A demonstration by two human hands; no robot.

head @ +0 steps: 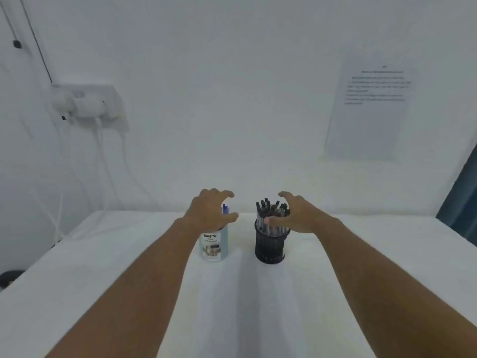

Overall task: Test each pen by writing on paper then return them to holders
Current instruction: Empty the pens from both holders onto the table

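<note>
Although no pen has yet been drawn, both hands are found poised at the holders on the white-covered table point(361, 267). The left hand point(210, 210) is cupped over the top of the pale printed cylindrical holder point(214, 245), fingers spread and curved; whether the rim is actually touched cannot be told. One blue-capped pen point(225, 209) is seen protruding there — further contents are hidden. The right hand point(294, 214) is held open beside the black mesh holder point(269, 245), thumb lying across the bundle of dark-capped pens point(272, 215), fingers arched behind; nothing is gripped. That holder is packed tight. The pens are judged light, stiff and smooth-barrelled, best pinched singly at the cap end. Both holders appear light and tall, so tipping is a risk. No writing paper is seen on the table.
</note>
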